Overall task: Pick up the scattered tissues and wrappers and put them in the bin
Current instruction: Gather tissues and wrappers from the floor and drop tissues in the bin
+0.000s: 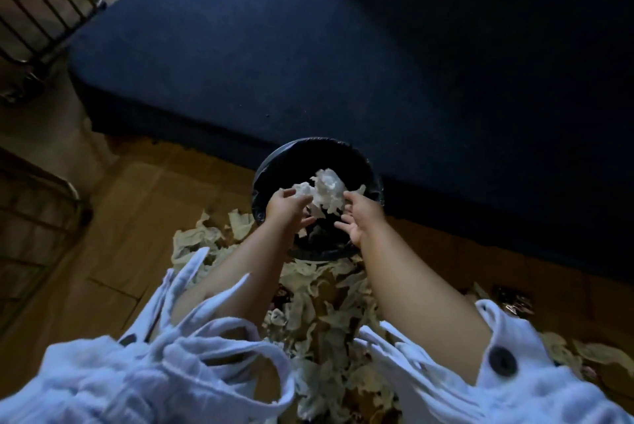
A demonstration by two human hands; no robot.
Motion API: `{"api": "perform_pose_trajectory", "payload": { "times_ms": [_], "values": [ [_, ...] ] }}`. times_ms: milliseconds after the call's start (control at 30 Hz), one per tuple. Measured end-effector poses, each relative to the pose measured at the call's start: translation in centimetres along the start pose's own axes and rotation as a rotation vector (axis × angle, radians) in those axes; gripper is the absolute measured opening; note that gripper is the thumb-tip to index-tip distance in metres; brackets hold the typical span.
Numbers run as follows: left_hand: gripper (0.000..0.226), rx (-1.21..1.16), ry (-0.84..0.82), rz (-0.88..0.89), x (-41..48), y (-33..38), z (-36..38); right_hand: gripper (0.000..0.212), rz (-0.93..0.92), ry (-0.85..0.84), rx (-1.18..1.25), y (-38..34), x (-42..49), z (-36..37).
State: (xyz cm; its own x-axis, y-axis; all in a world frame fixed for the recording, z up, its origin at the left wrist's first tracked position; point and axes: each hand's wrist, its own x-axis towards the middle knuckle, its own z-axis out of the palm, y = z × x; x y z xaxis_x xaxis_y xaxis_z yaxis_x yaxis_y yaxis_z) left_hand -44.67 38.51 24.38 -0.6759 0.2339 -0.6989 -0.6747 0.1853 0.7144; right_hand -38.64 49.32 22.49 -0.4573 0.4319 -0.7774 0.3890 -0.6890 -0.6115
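I see left hand (pixel 286 206) gripping tissue wad (pixel 326 192) over bin (pixel 262 170); right hand (pixel 360 218) fingers spread, empty, beside wad.

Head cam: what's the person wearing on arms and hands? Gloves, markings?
No gloves: both the left hand and right hand are bare, and so are the forearms. The sleeves are white, loose crinkled fabric, pushed up toward the elbows, with open cuffs. The right cuff carries a dark round button. No watch, rings or markings are visible.

Dim, shadowy wide-angle view; sleeves (pixel 192 365) blurred, edges bent, upper right nearly black.
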Motion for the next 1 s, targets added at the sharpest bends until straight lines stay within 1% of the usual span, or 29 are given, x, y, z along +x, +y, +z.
{"api": "perform_pose_trajectory", "payload": {
  "times_ms": [267,367,467,567,700,767,833,900,1000],
  "values": [
    [0.037,0.228,-0.103,0.087,-5.1,-2.5,-3.5,0.038,-0.047,-0.046,-0.071,3.2,-5.8,-3.4],
    [0.033,0.326,-0.115,0.101,-8.8,-4.1,-5.8,0.030,-0.066,-0.035,-0.095,5.7,-9.7,-4.0],
    [0.028,0.412,-0.096,0.110,-12.9,-6.3,-9.3,0.026,-0.052,-0.011,-0.101,9.5,-14.3,-4.1],
    [0.027,0.447,-0.097,0.093,-17.0,-9.3,-13.8,0.024,-0.011,0.044,-0.133,14.5,-19.1,-4.0],
    [0.027,0.444,-0.095,0.012,-22.9,-14.0,-21.1,0.020,0.060,0.107,-0.141,22.8,-25.5,-4.1],
    [0.025,0.408,-0.112,-0.028,-26.1,-16.9,-25.2,0.018,0.085,0.128,-0.093,27.4,-28.9,-4.2],
    [0.021,0.380,-0.124,-0.107,-28.8,-19.8,-29.4,0.016,0.126,0.170,-0.051,32.4,-32.0,-4.1],
    [0.016,0.370,-0.112,-0.184,-31.0,-22.6,-33.2,0.014,0.186,0.197,-0.004,37.5,-34.4,-3.6],
    [0.024,0.346,-0.089,-0.246,-31.9,-25.8,-37.3,0.016,0.315,0.231,0.015,44.2,-35.4,-2.4]
  ]
}}
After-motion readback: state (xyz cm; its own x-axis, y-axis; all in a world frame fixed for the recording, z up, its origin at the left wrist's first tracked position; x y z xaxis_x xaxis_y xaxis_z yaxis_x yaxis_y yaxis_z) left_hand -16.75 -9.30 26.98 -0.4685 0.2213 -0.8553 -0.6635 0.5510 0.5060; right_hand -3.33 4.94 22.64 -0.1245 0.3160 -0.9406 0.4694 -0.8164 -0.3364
